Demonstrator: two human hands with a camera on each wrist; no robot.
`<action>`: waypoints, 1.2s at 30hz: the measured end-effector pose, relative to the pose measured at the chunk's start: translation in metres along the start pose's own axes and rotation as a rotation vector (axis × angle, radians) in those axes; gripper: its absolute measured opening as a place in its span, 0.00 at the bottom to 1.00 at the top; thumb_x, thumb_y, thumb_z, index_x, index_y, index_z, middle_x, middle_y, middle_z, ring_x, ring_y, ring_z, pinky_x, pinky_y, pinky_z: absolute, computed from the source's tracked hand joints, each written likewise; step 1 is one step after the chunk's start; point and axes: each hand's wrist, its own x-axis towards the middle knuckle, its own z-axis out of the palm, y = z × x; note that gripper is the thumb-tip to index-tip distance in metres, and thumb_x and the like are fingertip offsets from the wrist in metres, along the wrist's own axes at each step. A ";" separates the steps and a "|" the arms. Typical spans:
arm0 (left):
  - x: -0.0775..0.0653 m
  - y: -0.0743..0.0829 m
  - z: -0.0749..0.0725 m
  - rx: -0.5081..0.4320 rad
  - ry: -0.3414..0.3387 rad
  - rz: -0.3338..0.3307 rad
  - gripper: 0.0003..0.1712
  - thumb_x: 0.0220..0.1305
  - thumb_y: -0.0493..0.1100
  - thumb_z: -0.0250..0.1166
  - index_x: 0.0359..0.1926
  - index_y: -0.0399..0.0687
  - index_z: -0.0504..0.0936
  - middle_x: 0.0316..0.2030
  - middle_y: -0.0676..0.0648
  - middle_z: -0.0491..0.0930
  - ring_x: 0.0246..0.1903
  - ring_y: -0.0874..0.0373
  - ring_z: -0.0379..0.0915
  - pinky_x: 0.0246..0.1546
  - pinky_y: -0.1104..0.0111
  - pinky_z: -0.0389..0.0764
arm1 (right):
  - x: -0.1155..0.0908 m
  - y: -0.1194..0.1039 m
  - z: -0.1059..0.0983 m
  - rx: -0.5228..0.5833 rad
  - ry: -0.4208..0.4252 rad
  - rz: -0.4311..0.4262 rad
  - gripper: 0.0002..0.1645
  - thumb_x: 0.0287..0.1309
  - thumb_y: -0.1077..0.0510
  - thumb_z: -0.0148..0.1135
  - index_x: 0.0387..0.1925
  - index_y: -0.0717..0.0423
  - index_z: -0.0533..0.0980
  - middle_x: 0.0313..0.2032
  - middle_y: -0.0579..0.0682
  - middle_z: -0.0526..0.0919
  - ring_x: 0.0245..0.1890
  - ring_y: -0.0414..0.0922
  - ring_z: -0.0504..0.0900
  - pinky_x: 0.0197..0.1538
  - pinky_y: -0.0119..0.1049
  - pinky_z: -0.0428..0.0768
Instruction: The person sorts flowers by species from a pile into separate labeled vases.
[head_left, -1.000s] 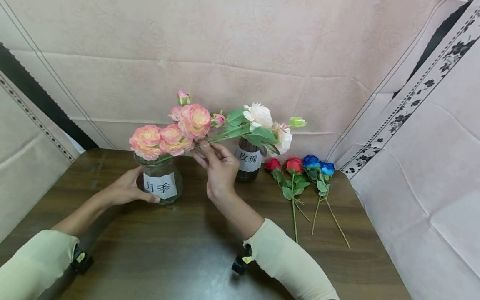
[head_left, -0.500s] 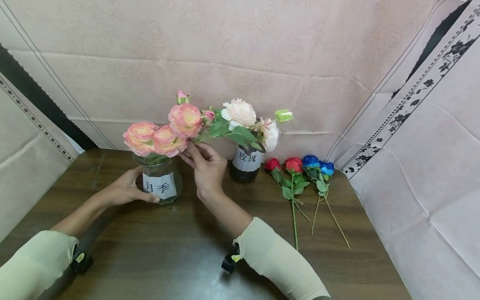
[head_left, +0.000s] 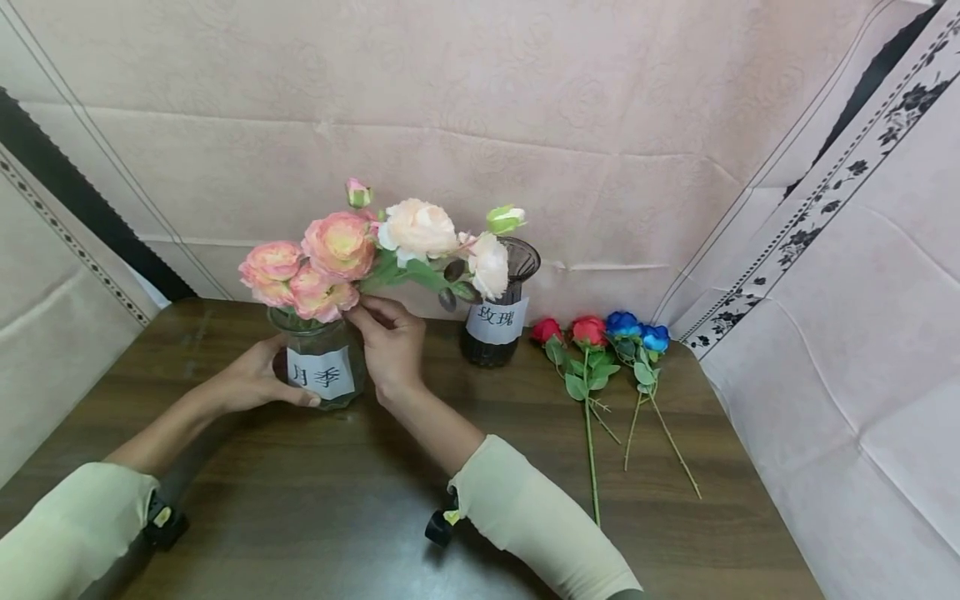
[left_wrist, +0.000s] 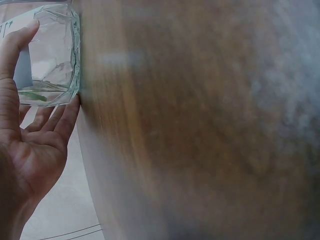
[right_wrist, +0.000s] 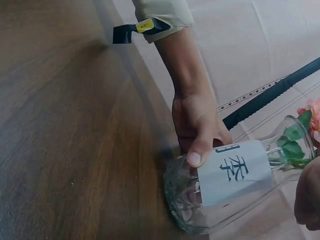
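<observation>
My left hand (head_left: 251, 379) grips the side of a clear glass vase (head_left: 309, 340) with a white paper label (head_left: 322, 372), thumb toward its front. In the left wrist view, a green stem end shows low inside the vase (left_wrist: 52, 65). Pink artificial flowers (head_left: 339, 246) stand in its mouth. Close beside that mouth, my right hand (head_left: 393, 346) pinches the stem of a spray of cream-white artificial flowers (head_left: 420, 229), whose blooms lean to the right. The pinched stem is mostly hidden by the fingers and pink blooms.
A dark ribbed glass vase (head_left: 491, 348) with a white label stands right of my right hand, behind the cream blooms. Further right, red artificial roses (head_left: 587, 330) and blue ones (head_left: 622, 323) lie on the brown wooden table (head_left: 322, 508). Pale patterned cloth (head_left: 480, 92) hangs behind.
My right hand has moved left toward the clear vase, bringing the cream-white flowers with it. The pink blooms shifted slightly left. My left hand stays on the vase.
</observation>
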 end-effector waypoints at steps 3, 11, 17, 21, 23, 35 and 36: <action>0.000 0.000 0.000 -0.013 -0.003 0.002 0.53 0.57 0.43 0.89 0.78 0.36 0.70 0.62 0.39 0.87 0.57 0.67 0.81 0.58 0.75 0.79 | -0.001 0.003 0.000 -0.055 -0.039 0.019 0.09 0.64 0.69 0.79 0.45 0.69 0.91 0.48 0.63 0.94 0.40 0.28 0.87 0.49 0.26 0.88; 0.000 -0.001 0.001 0.027 -0.003 -0.020 0.56 0.57 0.45 0.89 0.79 0.36 0.69 0.64 0.38 0.87 0.63 0.49 0.80 0.63 0.67 0.79 | -0.009 0.010 -0.009 -0.125 -0.112 -0.023 0.15 0.67 0.64 0.80 0.54 0.61 0.92 0.52 0.58 0.93 0.44 0.30 0.88 0.51 0.25 0.89; 0.000 0.001 0.000 0.021 -0.002 -0.014 0.56 0.57 0.45 0.89 0.80 0.34 0.68 0.66 0.35 0.85 0.67 0.42 0.79 0.66 0.61 0.77 | -0.014 0.016 -0.010 -0.034 -0.044 -0.146 0.15 0.71 0.67 0.75 0.56 0.67 0.89 0.51 0.67 0.91 0.42 0.31 0.87 0.48 0.24 0.87; 0.000 0.001 0.000 0.015 -0.001 -0.011 0.55 0.57 0.44 0.89 0.79 0.34 0.69 0.66 0.35 0.86 0.65 0.45 0.79 0.61 0.74 0.76 | -0.011 0.015 -0.011 -0.100 -0.047 -0.203 0.13 0.74 0.63 0.74 0.54 0.67 0.90 0.47 0.68 0.92 0.38 0.50 0.93 0.46 0.41 0.94; 0.001 0.001 0.000 0.017 -0.001 -0.010 0.55 0.57 0.44 0.89 0.79 0.35 0.69 0.65 0.36 0.86 0.64 0.48 0.79 0.60 0.75 0.75 | -0.009 0.014 -0.012 -0.125 -0.068 -0.211 0.12 0.76 0.62 0.73 0.54 0.66 0.90 0.45 0.68 0.92 0.38 0.60 0.93 0.45 0.45 0.95; 0.000 0.000 0.000 0.019 -0.003 -0.006 0.57 0.57 0.43 0.89 0.80 0.34 0.67 0.67 0.34 0.84 0.69 0.38 0.77 0.69 0.46 0.76 | -0.006 0.011 -0.027 -0.146 -0.238 -0.107 0.14 0.75 0.62 0.74 0.55 0.67 0.90 0.42 0.71 0.92 0.31 0.40 0.87 0.37 0.28 0.89; 0.000 0.001 0.000 0.017 -0.003 -0.006 0.57 0.56 0.43 0.89 0.80 0.34 0.68 0.67 0.34 0.84 0.69 0.38 0.77 0.69 0.44 0.76 | -0.007 0.011 -0.030 -0.141 -0.247 -0.092 0.14 0.74 0.63 0.75 0.56 0.67 0.90 0.43 0.71 0.92 0.32 0.39 0.87 0.37 0.29 0.90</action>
